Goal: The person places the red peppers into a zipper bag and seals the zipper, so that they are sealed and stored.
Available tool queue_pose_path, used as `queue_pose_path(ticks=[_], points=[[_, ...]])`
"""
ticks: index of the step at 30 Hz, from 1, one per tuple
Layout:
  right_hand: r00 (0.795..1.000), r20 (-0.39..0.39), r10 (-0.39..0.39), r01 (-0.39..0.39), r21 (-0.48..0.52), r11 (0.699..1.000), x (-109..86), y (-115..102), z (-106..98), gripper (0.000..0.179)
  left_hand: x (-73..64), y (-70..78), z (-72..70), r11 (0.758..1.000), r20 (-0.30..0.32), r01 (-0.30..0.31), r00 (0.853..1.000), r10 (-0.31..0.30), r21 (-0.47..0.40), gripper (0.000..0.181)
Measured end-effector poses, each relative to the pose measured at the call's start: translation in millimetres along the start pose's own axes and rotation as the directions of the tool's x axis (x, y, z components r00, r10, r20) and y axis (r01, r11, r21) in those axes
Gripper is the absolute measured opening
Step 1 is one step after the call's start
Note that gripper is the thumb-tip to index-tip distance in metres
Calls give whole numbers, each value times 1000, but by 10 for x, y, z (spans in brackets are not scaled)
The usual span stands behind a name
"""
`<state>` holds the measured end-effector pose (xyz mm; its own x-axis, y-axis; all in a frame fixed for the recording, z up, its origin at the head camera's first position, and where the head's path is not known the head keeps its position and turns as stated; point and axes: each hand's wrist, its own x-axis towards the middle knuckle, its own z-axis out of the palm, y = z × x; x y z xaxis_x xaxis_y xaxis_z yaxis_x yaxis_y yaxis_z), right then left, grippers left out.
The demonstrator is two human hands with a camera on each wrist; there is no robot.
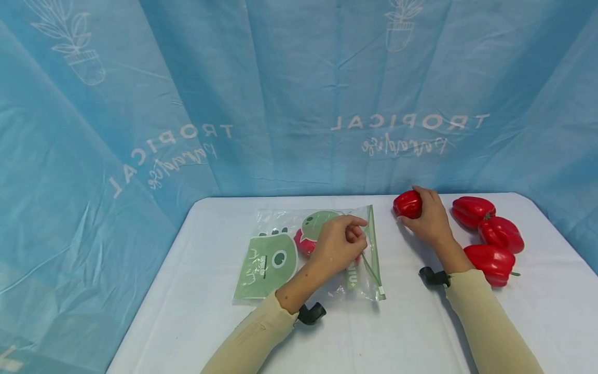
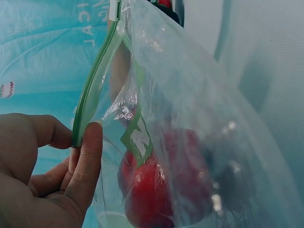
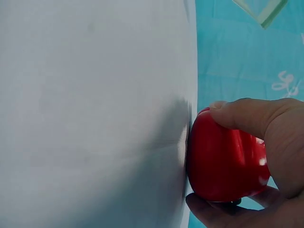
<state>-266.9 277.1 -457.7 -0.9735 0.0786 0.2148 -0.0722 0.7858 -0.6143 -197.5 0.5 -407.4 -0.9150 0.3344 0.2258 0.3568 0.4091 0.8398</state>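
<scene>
My left hand point(image 1: 337, 241) pinches the green zip edge of a clear zip bag point(image 1: 268, 267) printed with green cartoon faces. In the left wrist view, thumb and fingers meet on the green strip, and a red bell pepper point(image 2: 148, 194) shows through the plastic. Towards the table's far edge, my right hand point(image 1: 431, 221) grips another red bell pepper point(image 1: 407, 204). The right wrist view has this pepper point(image 3: 223, 161) between the thumb on one side and fingers on the other, partly covering its far side.
Three more red bell peppers lie at the right of the table: one at the back point(image 1: 472, 211), a middle one point(image 1: 501, 234) and a nearer one point(image 1: 490, 262). A white cloth covers the table point(image 1: 187, 322). Blue printed curtains point(image 1: 299, 93) hang behind it.
</scene>
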Motion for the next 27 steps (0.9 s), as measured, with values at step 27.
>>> queue_pose_path(ticks=[27], points=[[983,-18,-181,181,15,983,-517,-435,-94,107,5,-16,11,1000,-1,1,1000,-1,6,25]])
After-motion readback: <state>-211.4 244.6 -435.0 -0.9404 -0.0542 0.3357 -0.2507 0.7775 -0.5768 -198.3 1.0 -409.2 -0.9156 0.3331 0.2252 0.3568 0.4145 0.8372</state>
